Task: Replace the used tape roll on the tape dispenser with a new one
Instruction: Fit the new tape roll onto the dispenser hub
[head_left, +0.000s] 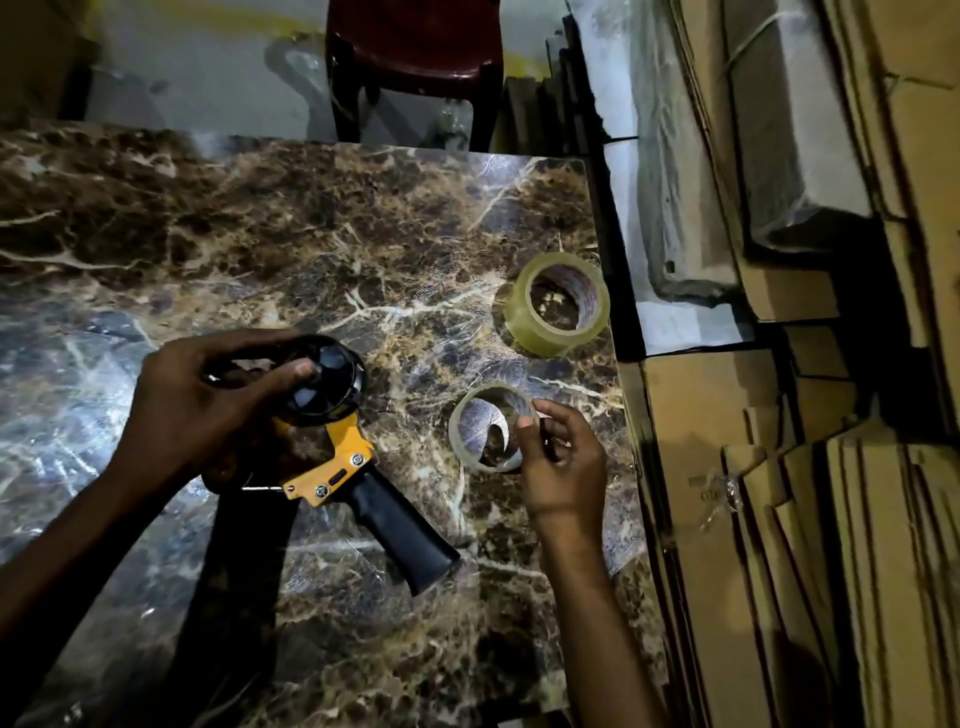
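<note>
So the left hand (208, 410) is gripping the tape dispenser (332, 447) by its bare black hub, with the handle pointing back toward me. The right hand (558, 467) is pinching the used roll (488, 436), basically just a core, low over the counter (260, 234). Looks like the old one's off. Next: drop it and grab the new roll (558, 306) lying further back near the counter edge.

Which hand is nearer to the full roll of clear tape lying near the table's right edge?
Right. The right hand, pinching the nearly empty tape core, is just below the full roll of clear tape; the left hand grips the yellow dispenser farther left.
</note>
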